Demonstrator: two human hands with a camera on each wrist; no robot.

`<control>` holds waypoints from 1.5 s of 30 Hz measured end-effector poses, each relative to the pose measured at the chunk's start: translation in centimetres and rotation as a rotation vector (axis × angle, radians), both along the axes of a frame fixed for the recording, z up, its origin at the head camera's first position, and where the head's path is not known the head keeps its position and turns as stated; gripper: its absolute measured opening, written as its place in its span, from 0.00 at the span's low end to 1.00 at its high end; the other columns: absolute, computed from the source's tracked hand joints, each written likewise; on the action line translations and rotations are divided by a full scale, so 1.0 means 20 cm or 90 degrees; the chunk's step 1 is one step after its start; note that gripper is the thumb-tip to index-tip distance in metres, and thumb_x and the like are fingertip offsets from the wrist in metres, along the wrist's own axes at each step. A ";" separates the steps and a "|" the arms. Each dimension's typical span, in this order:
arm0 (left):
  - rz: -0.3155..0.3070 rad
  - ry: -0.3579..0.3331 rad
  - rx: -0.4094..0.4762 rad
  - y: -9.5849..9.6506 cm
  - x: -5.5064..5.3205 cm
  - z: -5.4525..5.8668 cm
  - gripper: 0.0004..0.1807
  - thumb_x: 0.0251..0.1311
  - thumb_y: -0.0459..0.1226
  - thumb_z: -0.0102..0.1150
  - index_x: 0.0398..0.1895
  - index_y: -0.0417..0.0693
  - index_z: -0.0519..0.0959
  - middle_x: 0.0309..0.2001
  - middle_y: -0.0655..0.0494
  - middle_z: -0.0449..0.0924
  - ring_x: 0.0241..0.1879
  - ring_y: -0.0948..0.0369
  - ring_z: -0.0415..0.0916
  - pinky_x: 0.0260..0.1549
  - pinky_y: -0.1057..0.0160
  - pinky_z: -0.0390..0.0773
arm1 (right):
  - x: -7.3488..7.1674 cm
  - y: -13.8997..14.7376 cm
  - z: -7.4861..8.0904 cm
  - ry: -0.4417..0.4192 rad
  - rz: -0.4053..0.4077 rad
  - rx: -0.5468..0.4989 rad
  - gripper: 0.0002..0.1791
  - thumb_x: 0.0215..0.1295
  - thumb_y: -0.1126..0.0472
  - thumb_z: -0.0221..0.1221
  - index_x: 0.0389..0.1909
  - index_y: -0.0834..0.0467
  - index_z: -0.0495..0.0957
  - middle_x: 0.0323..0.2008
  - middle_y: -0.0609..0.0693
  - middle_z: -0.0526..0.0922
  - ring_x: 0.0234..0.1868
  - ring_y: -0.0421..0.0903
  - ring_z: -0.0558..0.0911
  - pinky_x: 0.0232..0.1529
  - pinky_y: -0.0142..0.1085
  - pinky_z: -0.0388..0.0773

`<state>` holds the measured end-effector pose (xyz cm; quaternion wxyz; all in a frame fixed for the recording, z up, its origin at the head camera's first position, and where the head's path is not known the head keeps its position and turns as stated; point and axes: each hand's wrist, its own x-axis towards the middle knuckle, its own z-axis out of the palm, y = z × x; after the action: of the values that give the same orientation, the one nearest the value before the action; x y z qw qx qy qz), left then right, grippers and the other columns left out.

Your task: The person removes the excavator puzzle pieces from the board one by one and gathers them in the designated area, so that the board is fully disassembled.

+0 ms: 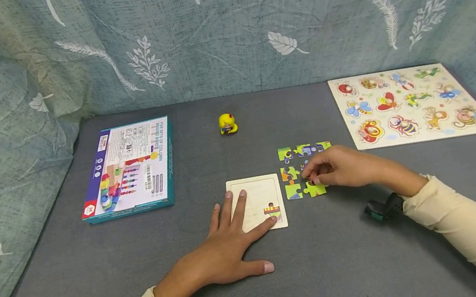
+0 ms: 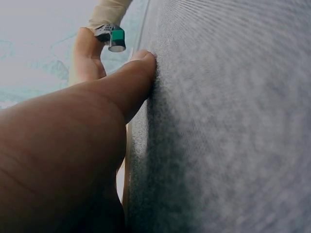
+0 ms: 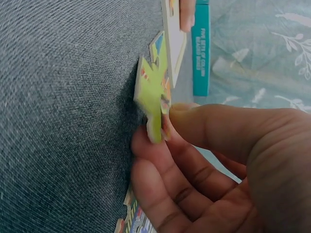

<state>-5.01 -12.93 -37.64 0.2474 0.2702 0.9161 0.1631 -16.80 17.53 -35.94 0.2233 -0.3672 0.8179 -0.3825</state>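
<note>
My left hand point(image 1: 225, 252) lies spread out, its fingers resting on a square wooden puzzle board point(image 1: 251, 197). One puzzle piece point(image 1: 271, 209), red and yellow over green, sits in the board's lower right corner by the index fingertip. Just right of the board, my right hand point(image 1: 348, 167) pinches a small puzzle piece point(image 3: 165, 127) between thumb and fingers, mostly hidden by them. Several loose pieces lie around and under that hand, among them a green corner piece point(image 1: 285, 154), an orange and green piece point(image 1: 289, 173) and a green piece point(image 1: 315, 189).
A teal-edged bead toy box point(image 1: 131, 168) lies at the left. Toward the back stands a small yellow-haired figurine point(image 1: 227, 123). At the back right is a wooden insect puzzle board point(image 1: 415, 106). A leaf-patterned curtain point(image 1: 222, 34) closes off the back of the grey table point(image 1: 192, 145).
</note>
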 end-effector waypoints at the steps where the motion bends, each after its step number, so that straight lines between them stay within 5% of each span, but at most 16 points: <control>1: 0.000 0.000 0.002 0.00 0.00 0.00 0.44 0.56 0.69 0.52 0.76 0.78 0.49 0.75 0.48 0.13 0.69 0.49 0.04 0.63 0.38 0.23 | 0.00 0.00 0.00 0.005 -0.004 -0.002 0.09 0.63 0.75 0.60 0.43 0.67 0.82 0.36 0.50 0.84 0.37 0.43 0.83 0.37 0.34 0.79; 29: 0.008 -0.006 0.012 0.01 0.00 0.00 0.45 0.55 0.68 0.55 0.75 0.78 0.51 0.75 0.49 0.13 0.69 0.50 0.04 0.63 0.38 0.22 | -0.01 -0.01 0.03 -0.052 -0.032 -0.021 0.10 0.67 0.71 0.56 0.46 0.67 0.81 0.37 0.53 0.84 0.33 0.46 0.83 0.37 0.37 0.80; 39: -0.014 0.087 0.066 0.03 0.01 0.01 0.40 0.60 0.63 0.56 0.74 0.67 0.59 0.77 0.45 0.25 0.72 0.53 0.13 0.65 0.42 0.21 | -0.01 -0.12 0.06 -0.063 0.005 -0.043 0.10 0.70 0.68 0.56 0.48 0.65 0.81 0.38 0.54 0.84 0.33 0.49 0.82 0.33 0.37 0.78; 45: -0.031 0.099 0.054 0.03 0.01 0.01 0.37 0.62 0.62 0.55 0.74 0.69 0.60 0.77 0.46 0.26 0.72 0.51 0.13 0.65 0.40 0.24 | -0.01 -0.18 0.05 -0.083 0.040 -0.066 0.10 0.70 0.67 0.55 0.47 0.67 0.81 0.37 0.55 0.84 0.34 0.50 0.83 0.36 0.39 0.80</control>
<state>-4.78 -12.32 -37.39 0.1677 0.3142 0.9180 0.1746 -16.91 13.87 -34.91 0.2684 -0.3781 0.7689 -0.4401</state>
